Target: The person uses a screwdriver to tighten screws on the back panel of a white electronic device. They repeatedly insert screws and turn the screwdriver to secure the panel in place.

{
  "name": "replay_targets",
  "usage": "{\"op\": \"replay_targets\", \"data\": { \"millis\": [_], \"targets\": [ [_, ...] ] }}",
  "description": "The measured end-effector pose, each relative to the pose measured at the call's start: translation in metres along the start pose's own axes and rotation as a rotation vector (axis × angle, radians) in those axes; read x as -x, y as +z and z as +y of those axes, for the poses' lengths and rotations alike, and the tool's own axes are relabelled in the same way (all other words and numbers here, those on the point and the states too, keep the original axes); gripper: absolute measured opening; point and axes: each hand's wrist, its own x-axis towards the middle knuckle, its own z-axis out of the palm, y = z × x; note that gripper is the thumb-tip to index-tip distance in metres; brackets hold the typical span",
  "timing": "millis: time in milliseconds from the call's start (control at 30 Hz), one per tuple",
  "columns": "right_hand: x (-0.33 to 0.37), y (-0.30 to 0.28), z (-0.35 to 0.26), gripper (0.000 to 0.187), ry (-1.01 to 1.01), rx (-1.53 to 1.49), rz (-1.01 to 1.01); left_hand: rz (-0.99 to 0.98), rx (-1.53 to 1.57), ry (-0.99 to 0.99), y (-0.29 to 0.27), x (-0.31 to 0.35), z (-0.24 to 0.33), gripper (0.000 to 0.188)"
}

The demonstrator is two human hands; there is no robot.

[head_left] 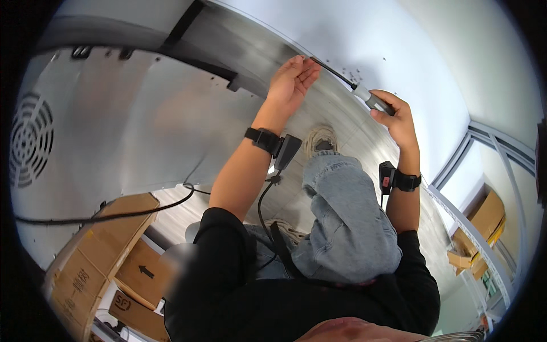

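Observation:
My right hand (397, 117) is wrapped round the grey handle of a screwdriver (363, 91). Its dark shaft points up and to the left, with the tip at the fingers of my left hand (293, 84). There the thumb and forefinger of my left hand are pinched together, and the other fingers are curled. Whatever small piece lies in that pinch is too small to name. Beyond the shaft, several small dark pieces (354, 77) like screws lie on a white surface (410, 62).
A large metal panel (165, 125) with a round vent fills the left side, crossed by a black cable (137, 214). Cardboard boxes (85, 273) stand at lower left. On the right is a metal rack (464, 219) with an opened carton (487, 219).

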Motion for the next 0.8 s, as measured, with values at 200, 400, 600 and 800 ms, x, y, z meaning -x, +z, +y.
{"op": "replay_targets", "data": {
  "millis": [200, 400, 600, 800],
  "targets": [
    [0.002, 0.016, -0.078, 0.036, -0.17, 0.149, -0.139, -0.043, 0.131, 0.122, 0.001, 0.072, 0.06, 0.013],
    [0.029, 0.033, -0.175, 0.036, -0.367, 0.351, -0.24, -0.107, 0.121, 0.285, 0.014, 0.147, 0.106, 0.014],
    [0.072, 0.059, -0.246, 0.036, -0.515, 0.487, -0.29, -0.162, 0.059, 0.445, 0.017, 0.214, 0.137, 0.013],
    [0.102, 0.091, -0.271, 0.034, -0.524, 0.421, -0.328, -0.181, 0.097, 0.528, 0.005, 0.263, 0.153, 0.013]
  ]
}}
